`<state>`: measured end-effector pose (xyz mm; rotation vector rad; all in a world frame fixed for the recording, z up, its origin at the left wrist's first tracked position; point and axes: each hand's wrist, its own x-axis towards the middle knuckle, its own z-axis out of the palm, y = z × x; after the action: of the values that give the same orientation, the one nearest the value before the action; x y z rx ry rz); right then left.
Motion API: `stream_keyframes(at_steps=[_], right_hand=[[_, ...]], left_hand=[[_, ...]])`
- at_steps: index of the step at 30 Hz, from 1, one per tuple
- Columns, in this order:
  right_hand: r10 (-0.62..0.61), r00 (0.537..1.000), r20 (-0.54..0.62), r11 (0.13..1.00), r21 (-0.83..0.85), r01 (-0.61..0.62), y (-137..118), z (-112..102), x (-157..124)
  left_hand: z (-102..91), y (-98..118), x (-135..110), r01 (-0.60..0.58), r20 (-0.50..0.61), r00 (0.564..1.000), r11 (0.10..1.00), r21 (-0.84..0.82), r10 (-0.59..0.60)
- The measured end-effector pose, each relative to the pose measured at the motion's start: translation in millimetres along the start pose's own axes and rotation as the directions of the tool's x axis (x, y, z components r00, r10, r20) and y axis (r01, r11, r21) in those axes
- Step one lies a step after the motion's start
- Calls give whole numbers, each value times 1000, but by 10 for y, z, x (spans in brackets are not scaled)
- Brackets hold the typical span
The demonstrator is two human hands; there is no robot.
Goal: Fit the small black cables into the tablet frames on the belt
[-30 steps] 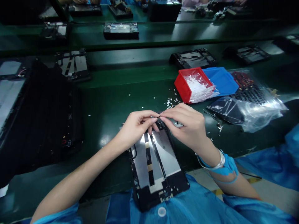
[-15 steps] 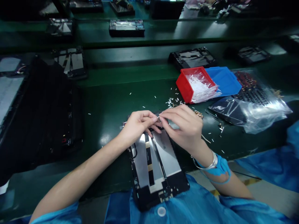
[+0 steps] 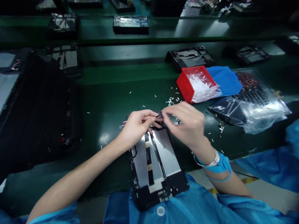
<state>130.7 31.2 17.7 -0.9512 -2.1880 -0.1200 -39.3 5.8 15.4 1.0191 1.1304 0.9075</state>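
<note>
Trainee: Work in hand, as it looks, is what?

Trainer: Fine fingertip work, I would judge. The person's left hand (image 3: 140, 126) has thumb and forefinger pinched together on what seems a thin dark piece (image 3: 158, 116), the other fingers loosely spread.

Trainee: And the right hand (image 3: 187, 124)?

Trainer: Its thumb and forefinger curve in, tips close together, just beside that piece. The hand is blurred, so whether they grip anything cannot be told.

Trainee: Where is the open device (image 3: 165, 152)?

Trainer: Below both hands, its near end against the blue garment (image 3: 198, 202). Take it as the landmark: the hands are over its far end, and loose white slivers (image 3: 171, 101) lie beyond that end.

Trainee: The bins?

Trainer: Beyond the device and to its right: a red bin (image 3: 184, 83) of white bits, with a blue bin (image 3: 225, 79) behind. A clear bag (image 3: 259, 115) lies farther right.

Trainee: What does the next move call for?

Trainer: Probably a steady left pinch and a light, exact right fingertip.
</note>
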Motion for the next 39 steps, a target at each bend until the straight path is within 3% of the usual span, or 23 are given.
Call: stream_keyframes(at_steps=[4,7,8,10,13,15,18,20,22,24,26,29,33,36,39], right_hand=[[143,973,-178,939,-287,-191,557,-212,56],[94,976,-197,892,-418,-171,678,-271,51],[85,989,-120,919,-373,-124,612,-254,36],[-53,997,-47,973,-226,41,381,-179,-1],[-213,977,10,973,-84,213,32,-49,-42],[-215,977,-2,977,4,215,-105,-12,-53],[-26,999,29,964,264,17,-243,-30,-61],[151,973,177,848,482,-219,-355,-37,-75],[252,874,416,644,602,-473,-488,1,-104],[259,743,617,461,597,-656,-616,91,-151],[254,653,713,371,552,-747,-712,210,-211],[284,612,738,362,508,-781,-780,361,-298],[323,625,711,428,479,-767,-794,435,-345],[332,649,684,494,460,-738,-804,433,-343],[323,664,674,559,430,-709,-811,414,-335]], left_hand=[[-30,43,-3,39,-7,999,996,-84,-40],[-42,48,-4,36,-2,999,996,-84,-36],[-41,42,0,34,1,999,996,-81,-34],[-29,28,7,29,17,999,997,-71,-28],[-11,37,-31,2,52,999,999,-39,0],[-33,71,-137,-33,69,997,999,7,32],[-158,87,-455,-165,-25,985,969,185,173],[-280,0,-738,-254,-173,922,879,403,346],[-395,-192,-1018,-272,-259,813,734,622,521],[-475,-450,-1249,-275,-230,738,594,756,634],[-508,-701,-1414,-302,-123,721,469,830,682],[-493,-934,-1552,-338,48,750,319,886,660],[-459,-991,-1600,-355,197,780,160,921,594],[-450,-988,-1581,-348,253,784,64,935,566],[-437,-987,-1554,-334,262,787,29,942,558]])
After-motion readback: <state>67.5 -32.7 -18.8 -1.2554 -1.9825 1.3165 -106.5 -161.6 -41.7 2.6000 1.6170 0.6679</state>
